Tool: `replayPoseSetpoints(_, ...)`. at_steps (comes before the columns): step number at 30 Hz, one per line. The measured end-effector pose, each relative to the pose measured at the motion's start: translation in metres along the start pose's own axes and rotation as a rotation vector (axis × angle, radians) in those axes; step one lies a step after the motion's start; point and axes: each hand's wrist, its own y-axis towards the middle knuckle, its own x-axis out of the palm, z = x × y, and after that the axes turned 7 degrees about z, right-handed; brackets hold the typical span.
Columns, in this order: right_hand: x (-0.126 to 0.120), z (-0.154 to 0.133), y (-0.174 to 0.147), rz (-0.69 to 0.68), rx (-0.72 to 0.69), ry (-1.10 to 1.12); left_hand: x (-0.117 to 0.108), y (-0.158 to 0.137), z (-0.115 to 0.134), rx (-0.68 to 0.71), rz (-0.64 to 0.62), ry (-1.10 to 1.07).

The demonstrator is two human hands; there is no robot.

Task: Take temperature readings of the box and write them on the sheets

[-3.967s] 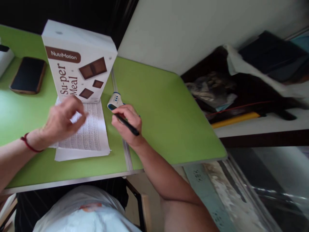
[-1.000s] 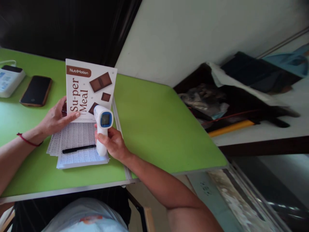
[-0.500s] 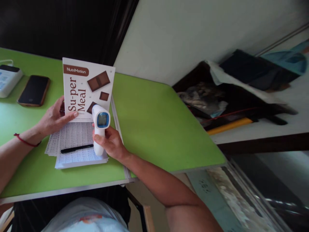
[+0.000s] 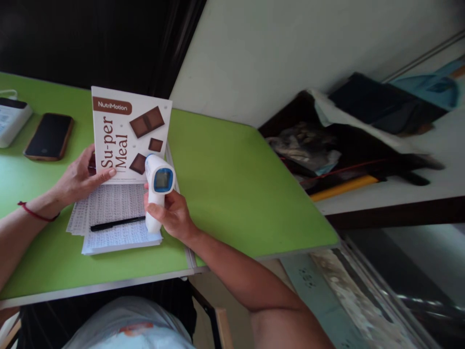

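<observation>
My left hand (image 4: 82,177) grips the lower left corner of a white and brown box (image 4: 143,99) marked "NutriMotion Su-per Meal", thumb across its front. The box stands tilted up, facing me. In my right hand (image 4: 172,215) is a white infrared thermometer (image 4: 156,194), its fingers wrapped round the handle and its blue-framed screen turned towards me. The thermometer overlaps the box's lower right corner in view; I cannot tell whether they touch. Below them lie handwritten sheets (image 4: 119,242) with a black pen (image 4: 116,223) on top, its right end hidden behind the thermometer.
A phone (image 4: 50,135) and a white device (image 4: 12,121) with a cable lie at the left of the green table (image 4: 232,194). Beyond the table's right edge is a dark shelf with bags and a yellow bar (image 4: 345,188). A pale wall rises behind.
My right hand has moved the thermometer slightly to the right, uncovering more of the box's lower chocolate picture. My left hand and the box stay nearly where they were.
</observation>
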Motion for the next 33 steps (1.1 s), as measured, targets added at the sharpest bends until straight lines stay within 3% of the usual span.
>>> replayPoseSetpoints(10, -0.007, -0.005, -0.001, 0.029, -0.098, -0.031, -0.002, 0.002, 0.002, -0.049, 0.063, 0.058)
replayPoseSetpoints(15, -0.044, -0.019, 0.022, 0.303, -0.271, -0.402, -0.005, 0.004, 0.002, -0.079, 0.072, 0.094)
replayPoseSetpoints(18, -0.071, -0.017, 0.038, 0.404, -0.245, -0.755, -0.005, 0.003, 0.002, -0.129, 0.013, -0.022)
replayPoseSetpoints(22, -0.085, -0.005, 0.047, 0.335, -0.082, -1.084, -0.004, 0.001, 0.001, -0.195, -0.035, -0.112)
replayPoseSetpoints(25, -0.081, -0.002, 0.045, 0.282, -0.059, -1.216, -0.004, -0.001, 0.001, -0.176, -0.025, -0.114)
replayPoseSetpoints(29, -0.076, -0.008, 0.042, 0.219, -0.034, -1.313, -0.006, 0.003, 0.001, -0.059, 0.08, -0.088)
replayPoseSetpoints(33, -0.077, -0.009, 0.039, 0.2, -0.093, -1.418, -0.007, 0.015, -0.006, 0.093, 0.168, 0.092)
